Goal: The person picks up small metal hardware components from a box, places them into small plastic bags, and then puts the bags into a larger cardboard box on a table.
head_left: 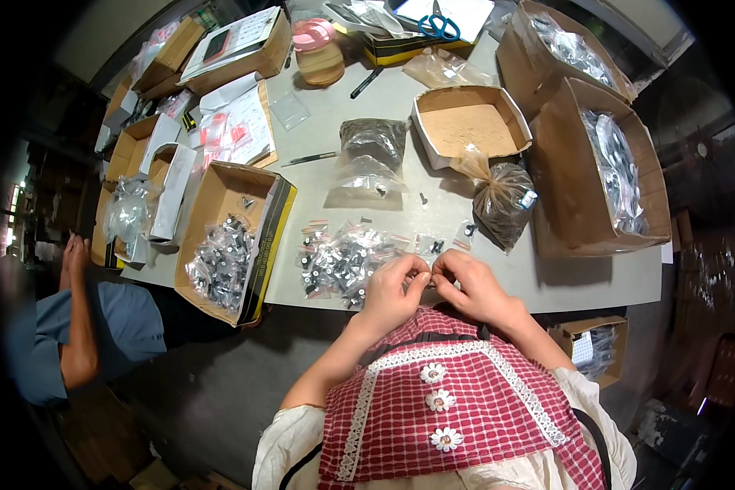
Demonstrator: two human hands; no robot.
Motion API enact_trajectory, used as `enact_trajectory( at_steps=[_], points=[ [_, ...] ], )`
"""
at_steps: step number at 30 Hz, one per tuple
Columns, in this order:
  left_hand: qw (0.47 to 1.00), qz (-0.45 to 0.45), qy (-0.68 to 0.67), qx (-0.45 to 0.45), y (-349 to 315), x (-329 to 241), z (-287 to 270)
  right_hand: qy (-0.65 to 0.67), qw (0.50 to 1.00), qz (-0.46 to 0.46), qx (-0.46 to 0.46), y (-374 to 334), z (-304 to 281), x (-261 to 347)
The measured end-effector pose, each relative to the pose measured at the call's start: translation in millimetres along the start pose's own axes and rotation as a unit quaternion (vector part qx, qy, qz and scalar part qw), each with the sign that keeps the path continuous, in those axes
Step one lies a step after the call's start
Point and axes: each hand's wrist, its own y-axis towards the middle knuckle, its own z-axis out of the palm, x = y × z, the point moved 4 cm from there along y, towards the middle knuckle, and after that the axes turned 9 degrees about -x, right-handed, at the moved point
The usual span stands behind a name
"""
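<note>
My left hand (394,287) and my right hand (472,286) meet at the table's front edge, thumbs and forefingers pinched close together. Whatever they pinch is too small or hidden to name. Just left of them spreads a pile of small clear zip bags (345,263) with black and pale parts inside. Beyond my fingertips lie a small bag with a black piece (429,246) and another small bag (465,234). Farther back rest a loose screw (423,198), a clear bag of small dark parts (373,147) and a knotted bag of dark parts (503,204).
An open carton (275,237) of filled bags stands left; a shallow cardboard tray (465,122) sits far right of centre. Tall cartons (559,180) line the right side. A pink-lidded jar (318,61) and blue scissors (439,27) are at the back. A person (98,335) sits left.
</note>
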Motion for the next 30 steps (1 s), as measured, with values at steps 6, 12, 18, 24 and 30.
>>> enact_trajectory(
  at_steps=[6,12,18,24,30],
  points=[
    [1.000,0.008,0.004,-0.006,0.6,-1.6,4.4,0.013,1.000,0.021,0.019,-1.5,-4.0,-8.3],
    [0.998,-0.056,-0.009,-0.021,9.1,1.0,6.6,0.062,0.989,0.123,0.060,4.9,-10.9,-18.9],
    [0.950,0.049,0.276,-0.134,54.9,41.8,-24.7,0.095,0.986,0.135,-0.019,9.7,-10.0,-46.3],
    [0.897,0.010,0.443,-0.002,87.8,84.1,-39.8,0.045,0.989,0.135,-0.031,-5.0,-24.9,-74.9],
    [0.971,-0.042,0.181,-0.150,115.4,84.3,-33.5,0.085,0.961,0.214,-0.154,-41.8,-25.4,-109.8]
  ],
)
